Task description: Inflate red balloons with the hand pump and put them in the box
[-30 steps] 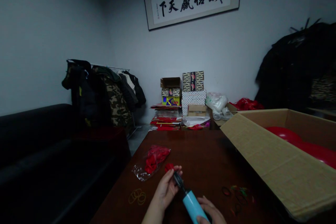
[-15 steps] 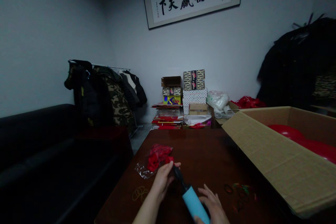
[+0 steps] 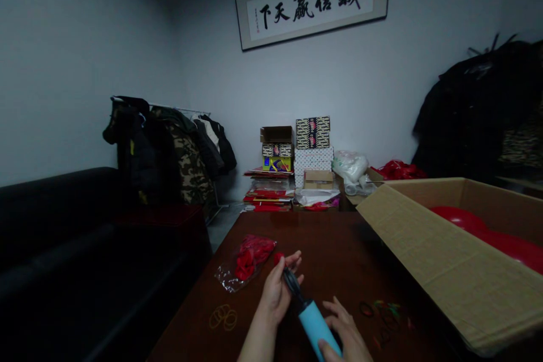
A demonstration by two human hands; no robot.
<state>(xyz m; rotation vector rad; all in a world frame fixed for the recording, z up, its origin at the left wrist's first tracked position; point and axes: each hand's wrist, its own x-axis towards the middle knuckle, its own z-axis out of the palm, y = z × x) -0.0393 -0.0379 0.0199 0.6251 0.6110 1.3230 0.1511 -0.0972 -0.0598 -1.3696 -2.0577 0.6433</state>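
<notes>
Blue balloon pump (image 3: 316, 325) slants lengthwise between hands: left hand (image 3: 278, 291) pinches red balloon (image 3: 278, 258) at nozzle (image 3: 292, 283); right hand (image 3: 344, 331) loosely grasps pump.

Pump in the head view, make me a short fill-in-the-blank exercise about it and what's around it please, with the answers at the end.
1. The body of the pump, beside the right hand, is light ____ in colour.
2. The pump's narrow end, at the left hand, is coloured ____.
3. The clear bag on the table holds items coloured ____.
4. The large cardboard box is on the picture's ____ side.

Missing words: blue; black; red; right.
</notes>
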